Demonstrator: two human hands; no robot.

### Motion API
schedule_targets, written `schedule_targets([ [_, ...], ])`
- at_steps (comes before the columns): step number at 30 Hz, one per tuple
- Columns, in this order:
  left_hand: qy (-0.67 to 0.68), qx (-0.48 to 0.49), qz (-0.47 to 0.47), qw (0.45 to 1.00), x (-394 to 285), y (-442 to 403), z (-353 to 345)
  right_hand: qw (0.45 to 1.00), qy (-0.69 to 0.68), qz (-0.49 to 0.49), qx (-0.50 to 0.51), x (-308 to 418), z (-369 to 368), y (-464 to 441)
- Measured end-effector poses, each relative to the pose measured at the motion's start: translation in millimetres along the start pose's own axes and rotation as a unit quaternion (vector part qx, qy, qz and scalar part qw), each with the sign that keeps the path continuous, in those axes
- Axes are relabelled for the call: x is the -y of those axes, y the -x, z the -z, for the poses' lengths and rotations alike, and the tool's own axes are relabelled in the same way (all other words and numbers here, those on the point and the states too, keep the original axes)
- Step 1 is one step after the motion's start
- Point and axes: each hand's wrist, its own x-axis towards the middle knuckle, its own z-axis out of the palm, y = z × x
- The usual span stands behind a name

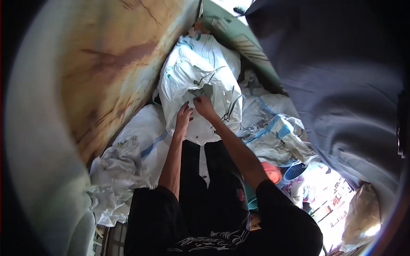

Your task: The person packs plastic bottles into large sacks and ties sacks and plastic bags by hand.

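In front of my legs stands a large white woven sack (pixel 194 64), bulging, with a torn-looking opening in the side facing me. Dark thin cords (pixel 232 109) hang by the opening. My left hand (pixel 184 117) is just left of and below the opening, fingers bent and apart, against or very near the sack's surface. At the lower edge of the hole, my right hand (pixel 203 106) has its fingers curled closed; what they grip, if anything, is hidden. Inside the hole something greyish shows, too unclear to name.
Other white sacks with blue stripes (pixel 156 145) lie left and right. A rusty, stained panel (pixel 115 55) leans in on the left; dark cloth (pixel 337 77) hangs on the right. A red tub (pixel 272 171) and a blue tub (pixel 294 171) stand low right.
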Motion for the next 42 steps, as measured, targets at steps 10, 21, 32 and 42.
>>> schedule_targets([
  [10, -0.424, 0.009, -0.228, 0.876, 64.5, -55.5, -0.1, 0.901, 0.379, 0.046, 0.205, -144.0, -50.8, -69.2],
  [21, -0.178, 0.041, 0.010, 0.983, 24.7, -28.8, 12.5, 0.962, 0.191, -0.003, 0.194, -37.9, 19.1, -45.1],
  [32, 0.047, 0.114, 0.015, 0.992, -27.8, 48.2, -4.7, 0.886, -0.416, -0.181, 0.096, 46.2, 114.8, 107.1],
  [42, -0.115, 0.326, -0.120, 0.931, -86.3, 208.8, -40.5, 0.823, -0.516, -0.073, 0.227, 30.5, 144.4, 278.0],
])
